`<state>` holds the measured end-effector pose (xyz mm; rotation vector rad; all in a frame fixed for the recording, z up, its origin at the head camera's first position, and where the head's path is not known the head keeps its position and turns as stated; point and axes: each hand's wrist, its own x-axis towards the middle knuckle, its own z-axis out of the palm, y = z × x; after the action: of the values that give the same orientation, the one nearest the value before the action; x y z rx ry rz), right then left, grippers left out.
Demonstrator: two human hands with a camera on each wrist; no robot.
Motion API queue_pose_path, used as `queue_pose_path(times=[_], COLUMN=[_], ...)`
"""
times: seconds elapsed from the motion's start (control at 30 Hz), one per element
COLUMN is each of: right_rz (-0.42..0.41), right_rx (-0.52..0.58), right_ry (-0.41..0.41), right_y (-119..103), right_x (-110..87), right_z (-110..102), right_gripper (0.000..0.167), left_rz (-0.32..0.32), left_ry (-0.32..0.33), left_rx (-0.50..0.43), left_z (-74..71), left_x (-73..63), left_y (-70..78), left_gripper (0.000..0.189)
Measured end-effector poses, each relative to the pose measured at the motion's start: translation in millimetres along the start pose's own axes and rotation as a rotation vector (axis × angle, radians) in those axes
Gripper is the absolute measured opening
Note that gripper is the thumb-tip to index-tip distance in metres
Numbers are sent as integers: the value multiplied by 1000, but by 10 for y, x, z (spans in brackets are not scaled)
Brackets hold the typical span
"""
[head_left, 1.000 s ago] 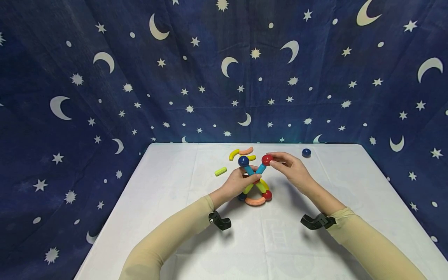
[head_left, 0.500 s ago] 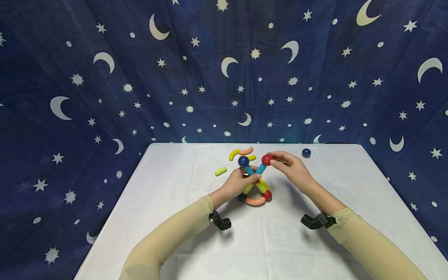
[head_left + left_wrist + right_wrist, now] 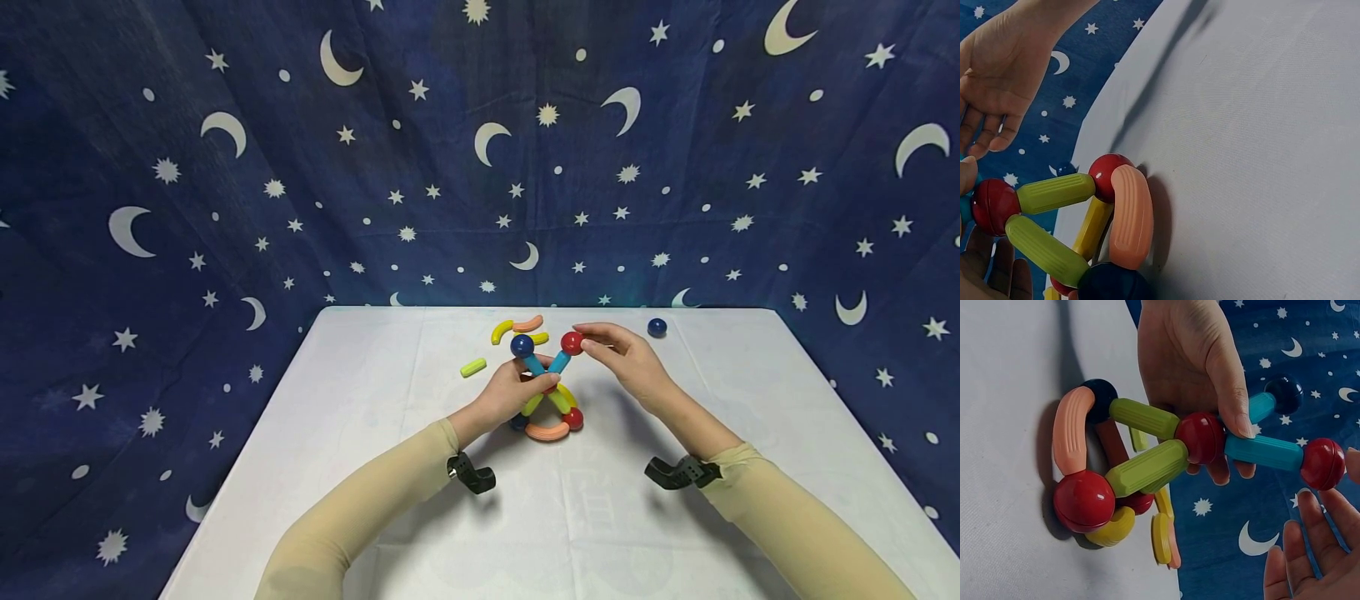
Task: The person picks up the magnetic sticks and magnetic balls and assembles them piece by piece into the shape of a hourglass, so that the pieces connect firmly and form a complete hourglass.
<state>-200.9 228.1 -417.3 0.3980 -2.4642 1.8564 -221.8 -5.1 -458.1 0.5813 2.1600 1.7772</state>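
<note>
A magnetic ball-and-stick structure stands on the table. Its base has a red ball, a curved orange stick and yellow sticks; green sticks rise to a middle red ball. My left hand grips around that middle ball, thumb on the near side. Two blue sticks fork upward from it, one topped by a dark blue ball, the other by an upper red ball. My right hand has thumb and fingertips at this upper red ball, pinching it lightly.
Behind the structure lie a curved yellow stick, a curved orange stick and another yellow stick. A short green stick is left of them. A loose dark blue ball sits at the back right, near the table's far edge.
The right hand's thumb and fingers shift very slightly at the upper red ball. The left hand and the structure stay in place.
</note>
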Motion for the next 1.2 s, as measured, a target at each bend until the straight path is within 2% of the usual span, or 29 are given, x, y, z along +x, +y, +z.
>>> queue_pose_path(times=[0.23, 0.53, 0.73, 1.2], right_rz=[-8, -26, 10, 69], right_rx=[21, 18, -16, -61], right_ry=[6, 69, 90, 79], right_y=[14, 101, 160, 304], right_x=[22, 116, 185, 400], right_z=[-41, -116, -128, -101], right_gripper=[46, 45, 45, 47], left_rz=[-3, -16, -18, -20], left_ry=[-2, 14, 11, 11], left_rx=[3, -11, -9, -13], left_z=[3, 6, 3, 3], left_x=[-2, -9, -8, -18], left_y=[2, 20, 15, 21], left_gripper=[27, 26, 27, 28])
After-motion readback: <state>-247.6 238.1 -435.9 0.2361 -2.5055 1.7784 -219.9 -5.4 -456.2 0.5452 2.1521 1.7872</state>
